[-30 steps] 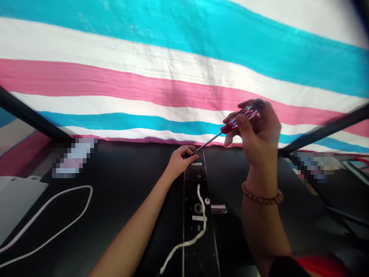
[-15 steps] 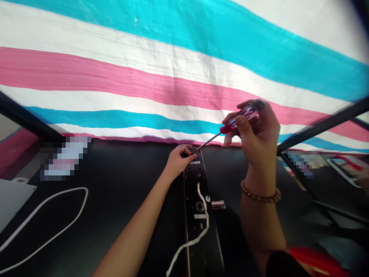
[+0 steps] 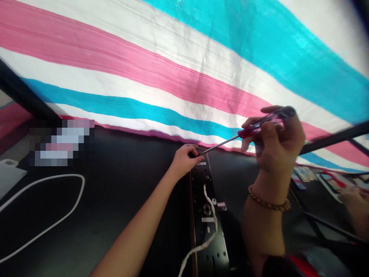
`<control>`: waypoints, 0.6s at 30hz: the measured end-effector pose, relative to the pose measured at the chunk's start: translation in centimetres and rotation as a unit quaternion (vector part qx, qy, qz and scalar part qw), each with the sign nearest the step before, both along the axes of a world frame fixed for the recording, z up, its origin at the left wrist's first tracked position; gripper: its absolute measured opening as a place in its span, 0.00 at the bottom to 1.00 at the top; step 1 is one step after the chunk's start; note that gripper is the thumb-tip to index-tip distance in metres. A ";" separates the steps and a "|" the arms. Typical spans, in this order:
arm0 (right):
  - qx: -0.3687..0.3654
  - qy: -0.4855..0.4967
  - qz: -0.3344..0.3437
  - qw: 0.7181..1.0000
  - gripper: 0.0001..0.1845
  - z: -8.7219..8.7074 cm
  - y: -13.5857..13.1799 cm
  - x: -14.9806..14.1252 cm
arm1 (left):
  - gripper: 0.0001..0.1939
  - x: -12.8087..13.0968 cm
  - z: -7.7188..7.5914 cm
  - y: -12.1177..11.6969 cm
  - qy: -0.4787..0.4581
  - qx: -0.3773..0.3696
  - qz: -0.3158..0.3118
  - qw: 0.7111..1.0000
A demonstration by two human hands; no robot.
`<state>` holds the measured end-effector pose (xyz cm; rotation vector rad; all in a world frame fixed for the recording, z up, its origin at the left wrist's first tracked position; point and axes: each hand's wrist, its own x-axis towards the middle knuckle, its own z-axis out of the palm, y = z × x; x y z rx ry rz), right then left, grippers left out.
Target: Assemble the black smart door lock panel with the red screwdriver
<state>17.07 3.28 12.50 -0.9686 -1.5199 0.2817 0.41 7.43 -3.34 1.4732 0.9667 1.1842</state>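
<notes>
In the head view, the right hand [image 3: 276, 140] is at the right of the frame, and it is closed around the handle of a screwdriver [image 3: 259, 124]. This handle is transparent with a red collar. The metal shaft is tilted, and it goes down to the left until the far end of a long black metal panel [image 3: 203, 192], which lies on the black bench [image 3: 129, 154] in the lower middle of the frame. At this end, the left hand [image 3: 186, 159] has its thumb and fingers bent close together beside the screwdriver tip. Whether it pinches some small part, I cannot tell.

The panel has small holes, white labels and one round fitting [image 3: 207, 209]. A white twisted cord [image 3: 215, 227] runs over it and leaves at the bottom of the frame. On the right wrist there is a beaded bracelet [image 3: 269, 202].

At the lower left, a white cable [image 3: 82, 184] makes a loop on the bench, near a pale flat piece [image 3: 10, 179]. Behind the bench hangs a striped sheet [image 3: 129, 65] in blue, white and pink. At the right edge, a blurred hand of another person [image 3: 356, 204] is visible.
</notes>
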 end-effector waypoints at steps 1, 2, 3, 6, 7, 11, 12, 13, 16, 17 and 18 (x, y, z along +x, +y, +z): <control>0.004 0.003 -0.003 1.000 0.11 0.0 0.2 0.1 | 0.12 0.0 0.0 0.0 0.001 0.002 0.000 1.000; 0.009 0.006 -0.007 1.000 0.10 -0.1 0.3 0.2 | 0.12 0.0 0.0 0.0 0.002 0.005 0.000 1.000; 0.012 0.006 -0.011 1.000 0.10 -0.1 0.3 0.3 | 0.12 -0.1 0.0 0.0 0.003 0.007 -0.001 1.000; 0.009 -0.006 -0.014 1.000 0.10 0.0 0.1 0.4 | 0.13 -0.1 0.0 0.0 0.010 0.011 -0.001 1.000; 0.006 -0.012 -0.011 1.000 0.10 0.1 0.0 0.4 | 0.13 0.0 0.1 0.0 0.013 0.011 0.000 1.000; 0.008 -0.017 0.014 1.000 0.13 0.3 -0.7 0.2 | 0.13 0.1 0.1 -0.1 0.023 0.014 -0.004 1.000; 0.013 -0.013 0.023 1.000 0.14 0.3 -0.8 0.1 | 0.12 0.1 0.2 -0.1 0.022 0.014 -0.007 1.000; 0.017 -0.008 0.032 0.999 0.14 0.3 -0.8 0.0 | 0.12 0.1 0.2 -0.1 0.022 0.013 -0.008 1.000; 0.005 0.002 0.061 0.998 0.14 0.3 -0.7 0.0 | 0.13 0.0 0.4 -0.1 0.022 0.011 -0.006 1.000; -0.001 0.004 0.069 0.998 0.14 0.3 -0.7 0.0 | 0.13 0.0 0.4 -0.1 0.024 0.012 -0.004 1.000; -0.005 0.006 0.074 0.997 0.13 0.4 -0.6 0.1 | 0.13 0.0 0.5 -0.1 0.027 0.013 -0.003 1.000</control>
